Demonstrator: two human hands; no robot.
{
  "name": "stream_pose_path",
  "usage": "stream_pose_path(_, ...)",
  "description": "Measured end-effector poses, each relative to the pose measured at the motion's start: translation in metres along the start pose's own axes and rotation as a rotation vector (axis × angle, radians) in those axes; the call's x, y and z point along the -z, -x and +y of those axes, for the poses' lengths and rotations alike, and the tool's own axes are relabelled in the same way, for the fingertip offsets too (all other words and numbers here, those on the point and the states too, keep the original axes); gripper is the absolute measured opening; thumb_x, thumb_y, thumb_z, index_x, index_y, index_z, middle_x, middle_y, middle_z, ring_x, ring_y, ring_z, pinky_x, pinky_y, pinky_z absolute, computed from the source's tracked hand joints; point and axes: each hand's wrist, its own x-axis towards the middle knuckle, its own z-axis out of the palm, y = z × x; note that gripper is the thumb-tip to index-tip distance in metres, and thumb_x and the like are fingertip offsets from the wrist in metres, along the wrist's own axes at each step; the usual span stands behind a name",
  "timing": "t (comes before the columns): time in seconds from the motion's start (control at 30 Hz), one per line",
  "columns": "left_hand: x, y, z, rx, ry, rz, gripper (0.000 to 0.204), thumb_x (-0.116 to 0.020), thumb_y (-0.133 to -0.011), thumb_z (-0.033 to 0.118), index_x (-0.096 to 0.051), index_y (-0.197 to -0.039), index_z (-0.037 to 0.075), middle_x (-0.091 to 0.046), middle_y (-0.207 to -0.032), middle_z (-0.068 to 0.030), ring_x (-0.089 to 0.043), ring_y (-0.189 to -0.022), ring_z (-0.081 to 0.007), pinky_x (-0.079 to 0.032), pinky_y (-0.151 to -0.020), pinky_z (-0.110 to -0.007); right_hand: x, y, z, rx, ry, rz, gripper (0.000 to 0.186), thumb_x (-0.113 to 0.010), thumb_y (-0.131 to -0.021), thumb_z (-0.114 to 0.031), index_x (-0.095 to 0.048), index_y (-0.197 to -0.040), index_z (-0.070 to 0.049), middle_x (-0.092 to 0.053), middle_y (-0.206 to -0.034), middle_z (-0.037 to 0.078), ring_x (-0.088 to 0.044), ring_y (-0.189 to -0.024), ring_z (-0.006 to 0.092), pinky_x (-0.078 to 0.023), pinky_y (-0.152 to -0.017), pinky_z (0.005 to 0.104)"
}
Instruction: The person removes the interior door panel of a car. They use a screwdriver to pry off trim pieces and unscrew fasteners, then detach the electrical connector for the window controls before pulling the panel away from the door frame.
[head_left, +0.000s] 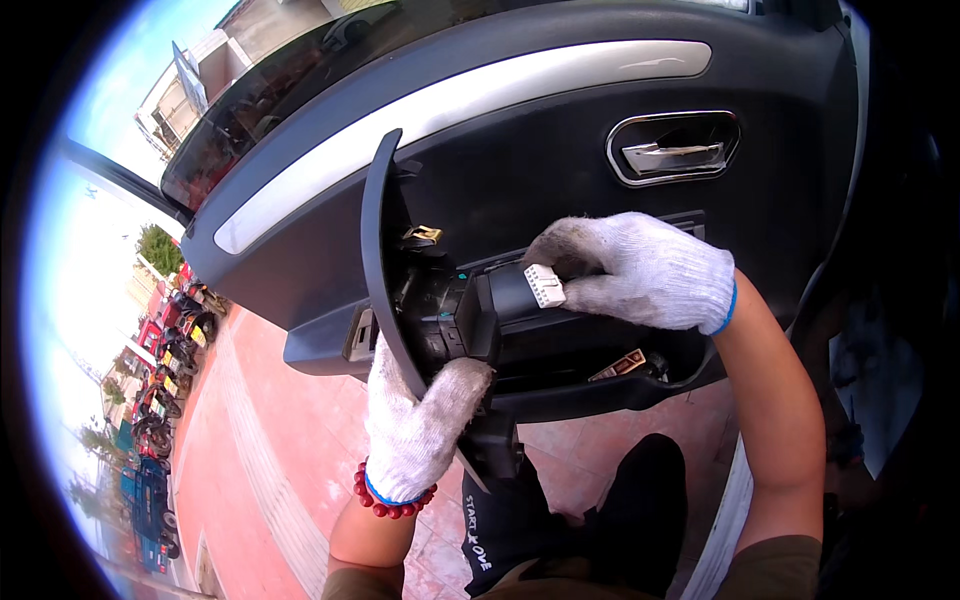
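My left hand [415,425], in a white knit glove, is closed round the lower part of a curved black trim panel [374,235]. The panel is held up on edge, away from the car door, with its back toward the right. A black switch housing [465,318] and a yellowish metal clip [424,236] show on that back side. To the right of the housing, my gloved right hand [640,270] pinches a white multi-pin plug connector [544,286] between thumb and fingers. The connector's pin face points left, apart from the housing. Its wires are hidden by the hand.
Behind both hands stands the black door panel [500,190] with a silver strip [460,120] and a chrome-framed inner handle [675,155]. A brown object [619,365] lies in the door pocket. Red paving [270,440] and parked motorcycles [165,385] are at left.
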Motion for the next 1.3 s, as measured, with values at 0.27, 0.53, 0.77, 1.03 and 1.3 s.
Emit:
stream_pose_path(0.27, -0.011, 0.003, 0.011, -0.178, -0.325, 0.113, 0.079, -0.075, -0.076, 0.008, -0.04, -0.146, 0.001, -0.062, -0.116, -0.0151, -0.068, -0.1, -0.0226, -0.061, -0.081, -0.035, 0.0, -0.002, 0.022, 0.186, -0.306, 0.077, 0.05, -0.07, -0.093, -0.028, -0.062, -0.134, 0.001, -0.072, -0.121, 0.019, -0.068, -0.115, 0.03, -0.053, -0.103, 0.038)
stream_pose_path(0.53, -0.042, -0.033, 0.027, -0.362, -0.746, -0.109, 0.087, -0.076, -0.072, 0.004, -0.038, -0.15, 0.001, -0.061, -0.119, -0.0159, -0.067, -0.101, -0.0206, -0.059, -0.083, -0.034, 0.015, 0.017, 0.032, 0.127, -0.321, -0.02, 0.047, -0.078, -0.087, -0.03, -0.068, -0.117, 0.004, -0.074, -0.103, 0.016, -0.072, -0.094, 0.0251, -0.058, -0.086, 0.0352)
stream_pose_path(0.77, -0.043, -0.03, 0.006, -0.385, -0.812, -0.001, 0.085, -0.073, -0.08, 0.02, -0.033, -0.153, 0.005, -0.06, -0.124, -0.0198, -0.066, -0.107, -0.0271, -0.059, -0.084, -0.036, 0.008, 0.006, 0.041, 0.162, -0.115, 0.028, 0.037, -0.072, -0.089, -0.029, -0.072, -0.112, 0.0, -0.075, -0.095, 0.017, -0.072, -0.087, 0.0289, -0.057, -0.08, 0.0388)
stream_pose_path(1.03, -0.021, -0.041, 0.008, -0.965, -1.767, 0.09, 0.036, -0.086, -0.073, 0.012, -0.072, -0.104, 0.001, -0.069, -0.09, -0.0136, -0.067, -0.083, -0.0277, -0.052, -0.071, -0.037, 0.02, 0.015, 0.045, 0.236, -0.175, 0.033, 0.039, -0.072, -0.09, -0.03, -0.072, -0.115, 0.001, -0.075, -0.096, 0.017, -0.072, -0.089, 0.0295, -0.058, -0.081, 0.0396)
stream_pose_path(1.3, -0.019, -0.04, -0.001, -0.842, -1.664, 0.146, 0.038, -0.086, -0.074, 0.012, -0.071, -0.108, 0.001, -0.069, -0.096, -0.0142, -0.068, -0.086, -0.0294, -0.053, -0.073, -0.038, 0.026, 0.02, 0.045, 0.265, -0.204, -0.014, 0.044, -0.074, -0.089, -0.032, -0.071, -0.118, 0.001, -0.075, -0.097, 0.018, -0.072, -0.09, 0.03, -0.058, -0.083, 0.0402)
